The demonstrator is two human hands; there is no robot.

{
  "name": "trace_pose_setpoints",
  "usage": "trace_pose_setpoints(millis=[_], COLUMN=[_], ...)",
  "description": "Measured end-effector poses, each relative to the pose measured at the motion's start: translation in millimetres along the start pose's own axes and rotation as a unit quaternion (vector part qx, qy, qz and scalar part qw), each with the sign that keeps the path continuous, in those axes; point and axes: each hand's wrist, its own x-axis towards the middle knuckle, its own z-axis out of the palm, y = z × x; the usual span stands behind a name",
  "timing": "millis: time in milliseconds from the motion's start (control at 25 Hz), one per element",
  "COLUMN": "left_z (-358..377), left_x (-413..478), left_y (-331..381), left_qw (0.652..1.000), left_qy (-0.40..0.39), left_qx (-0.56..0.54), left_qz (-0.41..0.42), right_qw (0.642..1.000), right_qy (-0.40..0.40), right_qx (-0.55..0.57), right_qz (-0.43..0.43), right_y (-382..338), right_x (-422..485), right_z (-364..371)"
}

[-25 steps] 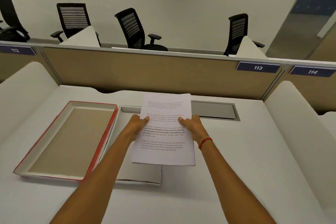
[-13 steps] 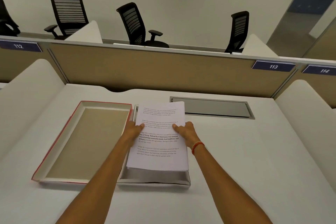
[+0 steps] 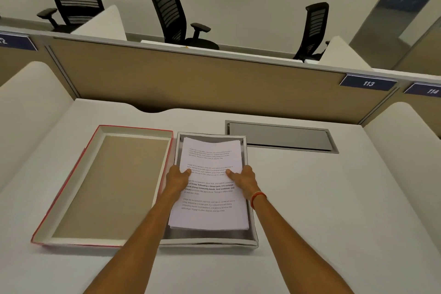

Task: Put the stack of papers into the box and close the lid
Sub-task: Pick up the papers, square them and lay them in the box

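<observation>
Papers (image 3: 210,184), one stack, gripped by left hand (image 3: 177,178) and right hand (image 3: 243,180) inside one box (image 3: 210,241).

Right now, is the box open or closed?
Open. The box shows its bare rim and the paper stack inside, while its red-edged lid lies beside it on the desk, inner side up.

A blue plate (image 3: 368,83) on the partition's top edge reads "113"; the next plate (image 3: 427,91) reads "114". On the top sheet of paper (image 3: 210,184), bold words read "strong community bonds, local traditions".
</observation>
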Motion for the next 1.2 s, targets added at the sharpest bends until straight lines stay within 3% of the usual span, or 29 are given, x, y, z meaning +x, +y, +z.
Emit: trace_pose_setpoints(millis=[640, 920, 1080, 1200], left_z=[22, 25, 27, 24], left_x=[12, 15, 8, 4], left_y=[-13, -12, -8, -2], left_qw=[0.993, 0.975, 0.964, 0.960], left_qy=[0.014, 0.032, 0.075, 0.091], left_qx=[0.116, 0.214, 0.240, 0.248], left_qz=[0.018, 0.055, 0.084, 0.090], right_qw=[0.986, 0.939, 0.946, 0.959], right_qy=[0.021, 0.045, 0.075, 0.086], right_qx=[-0.163, -0.340, -0.311, -0.269], right_qz=[0.009, -0.009, -0.048, -0.028], right_y=[10, 3, 3, -2], right_x=[15, 19, 19, 25], right_z=[22, 28, 27, 17])
